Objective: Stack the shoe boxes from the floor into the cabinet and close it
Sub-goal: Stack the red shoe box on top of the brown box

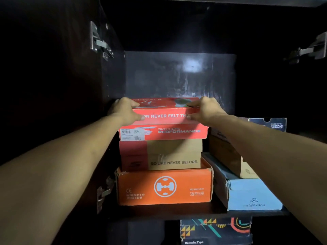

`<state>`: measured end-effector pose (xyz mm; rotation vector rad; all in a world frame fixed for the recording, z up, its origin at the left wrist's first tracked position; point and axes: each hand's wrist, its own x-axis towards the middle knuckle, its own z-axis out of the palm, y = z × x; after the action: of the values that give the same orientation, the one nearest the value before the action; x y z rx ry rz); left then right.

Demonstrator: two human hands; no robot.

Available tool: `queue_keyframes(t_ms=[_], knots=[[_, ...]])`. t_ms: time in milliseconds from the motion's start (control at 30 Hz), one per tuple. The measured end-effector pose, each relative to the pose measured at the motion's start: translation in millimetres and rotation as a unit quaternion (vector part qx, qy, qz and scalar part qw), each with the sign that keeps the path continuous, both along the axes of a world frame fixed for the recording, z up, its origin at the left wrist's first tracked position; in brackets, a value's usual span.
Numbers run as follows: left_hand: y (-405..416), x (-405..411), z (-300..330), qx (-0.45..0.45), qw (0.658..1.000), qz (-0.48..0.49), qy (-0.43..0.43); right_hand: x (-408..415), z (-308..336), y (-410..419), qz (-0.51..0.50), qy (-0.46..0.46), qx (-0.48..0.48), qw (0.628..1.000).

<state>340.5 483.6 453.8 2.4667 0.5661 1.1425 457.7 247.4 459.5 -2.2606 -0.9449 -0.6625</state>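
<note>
A red shoe box with white lettering sits on top of the left stack inside the dark cabinet. My left hand grips its left front corner and my right hand grips its right front corner, thumbs on the front face. Under it lie a tan and red box and an orange box, both resting on the shelf.
To the right on the same shelf a light blue box carries a tan box and a dark blue box. A patterned dark box stands below the shelf. Door hinges show at the upper left and the upper right.
</note>
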Motion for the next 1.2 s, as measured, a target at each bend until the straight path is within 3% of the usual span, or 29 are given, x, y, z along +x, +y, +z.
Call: queue_keyframes(t_ms=[133, 200, 267, 533, 867, 1100, 1200], knots=[[3, 11, -13, 0.163, 0.981, 0.104, 0.029, 16, -8, 22, 0.002, -0.012, 0.024, 1.000], [0, 19, -23, 0.247, 0.959, 0.130, 0.057, 24, -13, 35, -0.061, -0.064, -0.011, 0.996], [0, 25, -31, 0.269, 0.949, 0.142, 0.087, 29, -19, 45, -0.113, -0.084, -0.033, 0.990], [18, 30, -46, 0.222, 0.956, 0.086, 0.170, 44, -38, 64, -0.070, -0.027, -0.089, 0.993], [6, 24, -35, 0.179, 0.950, 0.065, 0.246, 33, -19, 49, -0.064, 0.030, -0.205, 0.976], [-23, 11, -52, 0.213, 0.957, 0.032, 0.192, 11, -26, 14, -0.014, -0.031, -0.206, 0.978], [-52, 7, -66, 0.194, 0.965, -0.026, 0.176, -5, -34, -15, -0.016, -0.003, -0.203, 0.979]])
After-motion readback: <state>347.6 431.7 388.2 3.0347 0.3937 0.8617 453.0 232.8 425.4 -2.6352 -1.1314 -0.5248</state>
